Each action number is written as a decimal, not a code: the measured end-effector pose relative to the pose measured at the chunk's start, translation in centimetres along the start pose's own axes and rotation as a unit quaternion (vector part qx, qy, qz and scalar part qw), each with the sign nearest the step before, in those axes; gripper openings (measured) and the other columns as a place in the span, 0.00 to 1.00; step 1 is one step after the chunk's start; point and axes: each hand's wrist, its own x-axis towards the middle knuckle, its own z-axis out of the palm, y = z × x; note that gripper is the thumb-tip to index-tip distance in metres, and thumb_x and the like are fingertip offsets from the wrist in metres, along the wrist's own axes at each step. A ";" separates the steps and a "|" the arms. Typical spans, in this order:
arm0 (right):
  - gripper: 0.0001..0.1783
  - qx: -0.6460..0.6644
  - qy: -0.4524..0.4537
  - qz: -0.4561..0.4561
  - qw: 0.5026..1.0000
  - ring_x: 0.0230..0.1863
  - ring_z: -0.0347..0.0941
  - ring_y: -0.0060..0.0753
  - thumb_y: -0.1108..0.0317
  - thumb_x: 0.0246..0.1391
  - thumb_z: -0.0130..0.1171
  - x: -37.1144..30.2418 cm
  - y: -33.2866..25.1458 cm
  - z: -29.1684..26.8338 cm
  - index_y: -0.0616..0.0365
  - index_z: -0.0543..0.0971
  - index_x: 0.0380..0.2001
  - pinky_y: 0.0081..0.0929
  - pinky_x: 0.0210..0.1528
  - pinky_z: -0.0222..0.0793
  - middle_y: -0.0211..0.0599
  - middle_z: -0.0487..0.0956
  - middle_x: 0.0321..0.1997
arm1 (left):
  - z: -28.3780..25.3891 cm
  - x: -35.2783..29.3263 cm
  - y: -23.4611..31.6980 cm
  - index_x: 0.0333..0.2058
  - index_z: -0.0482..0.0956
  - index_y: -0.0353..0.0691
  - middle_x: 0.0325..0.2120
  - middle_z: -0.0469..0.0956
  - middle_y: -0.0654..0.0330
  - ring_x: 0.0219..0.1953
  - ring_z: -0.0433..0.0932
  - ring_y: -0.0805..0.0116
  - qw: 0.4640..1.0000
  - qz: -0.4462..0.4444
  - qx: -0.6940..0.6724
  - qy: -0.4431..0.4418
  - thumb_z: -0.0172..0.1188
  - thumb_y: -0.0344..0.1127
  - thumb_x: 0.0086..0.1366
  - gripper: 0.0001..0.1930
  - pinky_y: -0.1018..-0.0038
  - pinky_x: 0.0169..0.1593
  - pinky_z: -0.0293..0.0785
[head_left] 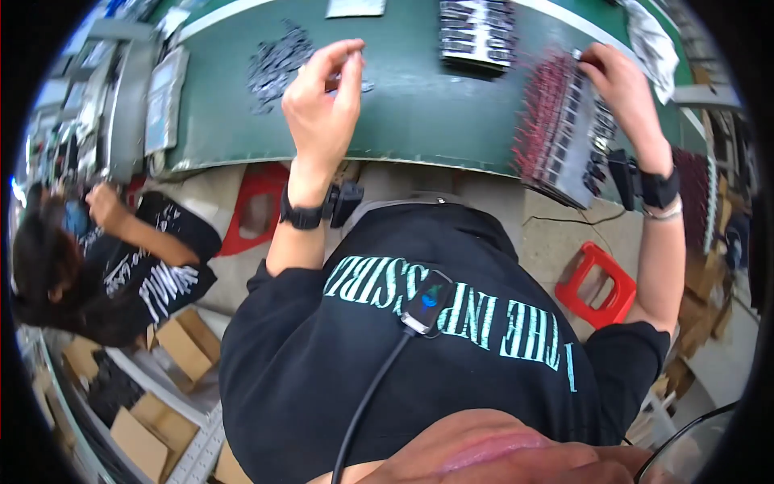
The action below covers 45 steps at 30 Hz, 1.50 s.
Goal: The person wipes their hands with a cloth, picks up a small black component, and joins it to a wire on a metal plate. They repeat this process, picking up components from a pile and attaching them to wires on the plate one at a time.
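Observation:
Raised over the green worktable, my left hand (322, 101) has its thumb and forefinger brought together in a pinch. Whatever is between those fingertips is too small to make out. Beside it on the table lies a loose pile of small dark grey pieces (278, 64). My right hand (622, 81) is closed at the far end of a long grey rack (574, 149), its fingertips down by a row of small dark parts. What they pinch is hidden. Many thin red wires (542, 113) stick out along the rack's left side. Its near end reaches past the table's front edge.
A block of black-and-white parts (477, 34) stands at the back of the green table (395, 121). White cloth (653, 48) hangs at the far right. Red stools (597, 284) stand below. To the left, another person (121, 250) sits near open cardboard boxes (153, 436).

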 end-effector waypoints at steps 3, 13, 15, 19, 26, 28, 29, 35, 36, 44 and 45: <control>0.10 0.030 -0.024 -0.002 0.999 0.39 0.78 0.46 0.69 0.58 0.61 0.6 0.0 -0.3 0.63 0.77 0.40 0.34 0.43 0.72 0.46 0.80 0.35 | -2.7 1.5 -0.6 0.40 0.85 0.41 0.33 0.85 0.60 0.36 0.84 0.64 0.955 0.063 0.289 0.010 0.64 0.30 0.63 0.07 0.73 0.38 0.79; 0.11 0.079 -0.060 0.007 0.995 0.39 0.78 0.41 0.71 0.57 0.61 1.3 1.0 -0.6 0.64 0.76 0.42 0.30 0.45 0.72 0.45 0.81 0.37 | -2.0 1.9 -1.7 0.37 0.85 0.43 0.28 0.81 0.59 0.39 0.77 0.58 0.848 0.238 0.415 -0.228 0.63 0.32 0.57 0.09 0.67 0.43 0.75; 0.11 0.045 -0.099 0.015 0.994 0.39 0.79 0.36 0.71 0.59 0.61 1.6 1.8 -1.0 0.64 0.77 0.43 0.28 0.45 0.73 0.42 0.82 0.38 | -1.0 1.9 -2.1 0.38 0.85 0.43 0.26 0.80 0.58 0.37 0.77 0.58 0.832 0.253 0.432 -0.238 0.62 0.29 0.56 0.10 0.67 0.43 0.74; 0.07 0.131 -0.093 -0.004 0.987 0.39 0.78 0.50 0.72 0.54 0.57 2.2 -3.4 -2.9 0.64 0.80 0.33 0.38 0.43 0.73 0.52 0.80 0.36 | -1.8 1.9 -2.3 0.38 0.85 0.42 0.24 0.78 0.58 0.38 0.77 0.57 0.833 0.266 0.427 -0.229 0.60 0.26 0.58 0.10 0.66 0.42 0.75; 0.08 0.171 0.078 0.051 0.981 0.40 0.78 0.42 0.71 0.53 0.60 -1.8 -6.8 -5.4 0.64 0.81 0.34 0.34 0.44 0.73 0.47 0.80 0.35 | 2.1 2.2 2.1 0.45 0.84 0.40 0.32 0.83 0.57 0.36 0.83 0.65 0.958 0.153 0.145 -0.195 0.62 0.25 0.63 0.12 0.72 0.40 0.79; 0.10 0.348 0.059 0.065 0.933 0.40 0.79 0.25 0.71 0.62 0.59 -4.3 -8.5 -5.7 0.65 0.78 0.44 0.24 0.47 0.74 0.35 0.83 0.40 | 3.3 1.1 3.1 0.47 0.83 0.39 0.34 0.84 0.57 0.35 0.84 0.67 0.975 0.095 0.064 -0.190 0.62 0.25 0.65 0.12 0.73 0.40 0.80; 0.09 0.414 0.065 0.086 0.904 0.40 0.78 0.23 0.73 0.62 0.59 -6.1 -10.8 -6.0 0.65 0.79 0.44 0.22 0.46 0.74 0.33 0.82 0.41 | 4.3 0.5 3.4 0.48 0.83 0.37 0.36 0.84 0.56 0.36 0.84 0.68 0.979 0.032 -0.052 -0.194 0.61 0.25 0.66 0.12 0.74 0.40 0.81; 0.08 0.613 0.156 0.169 0.756 0.43 0.78 0.16 0.76 0.60 0.61 -10.5 -17.5 -1.4 0.64 0.80 0.43 0.16 0.46 0.74 0.29 0.83 0.41 | 8.9 -2.3 6.2 0.49 0.80 0.29 0.37 0.83 0.53 0.37 0.85 0.67 0.889 -0.189 -0.363 -0.206 0.58 0.26 0.70 0.12 0.74 0.43 0.85; 0.09 0.592 0.169 0.184 0.766 0.43 0.78 0.18 0.77 0.60 0.61 -10.5 -17.5 -0.7 0.64 0.80 0.44 0.17 0.46 0.74 0.31 0.82 0.42 | 9.1 -2.8 6.4 0.49 0.80 0.29 0.37 0.83 0.53 0.37 0.85 0.67 0.888 -0.191 -0.361 -0.213 0.58 0.26 0.70 0.12 0.74 0.43 0.85; 0.08 0.526 0.198 0.221 0.797 0.41 0.78 0.16 0.76 0.62 0.61 -10.6 -16.0 1.8 0.64 0.80 0.44 0.15 0.44 0.74 0.31 0.82 0.41 | 9.8 -5.1 7.1 0.49 0.80 0.29 0.38 0.83 0.52 0.38 0.85 0.65 0.869 -0.234 -0.361 -0.243 0.58 0.28 0.71 0.12 0.73 0.44 0.85; 0.08 0.520 0.196 0.223 0.801 0.40 0.78 0.16 0.76 0.62 0.61 -10.6 -16.1 1.9 0.64 0.80 0.44 0.14 0.43 0.74 0.31 0.82 0.41 | 9.8 -5.1 6.9 0.49 0.80 0.29 0.38 0.83 0.52 0.38 0.85 0.64 0.867 -0.239 -0.364 -0.243 0.57 0.28 0.71 0.11 0.72 0.44 0.85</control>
